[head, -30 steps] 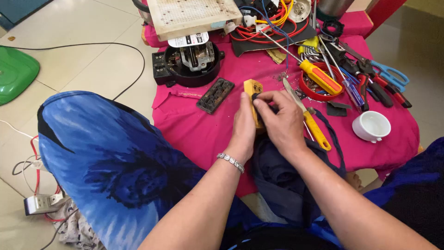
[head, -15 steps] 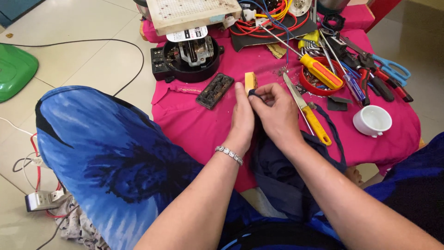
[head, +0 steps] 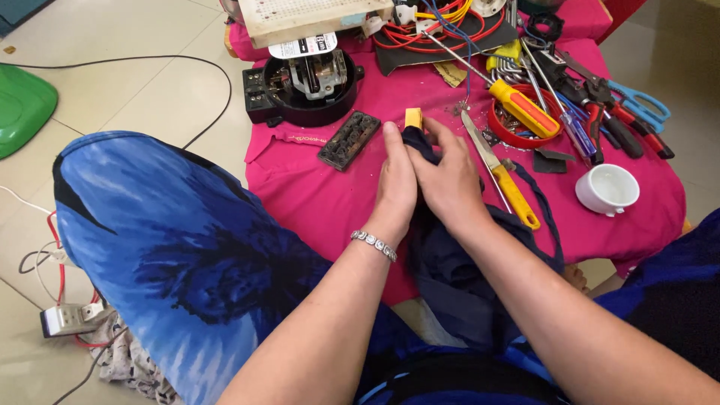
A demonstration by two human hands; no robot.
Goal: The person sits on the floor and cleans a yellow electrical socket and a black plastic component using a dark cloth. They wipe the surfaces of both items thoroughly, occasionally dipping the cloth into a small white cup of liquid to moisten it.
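Wiping down a small yellow block (head: 413,118) with a dark cloth (head: 450,262), near the middle of the pink table (head: 315,195). The block looks light and hard, easy to pinch at the bare end; the cloth is floppy. Left hand (head: 397,184) and right hand (head: 448,180) are pressed together, fingers curled tight around the cloth-wrapped block.

Left hand (head: 397,184), right hand (head: 450,180) pressed together, fingers curled.

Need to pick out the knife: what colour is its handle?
Yellow, on the steel-bladed knife beside the right hand; head view.
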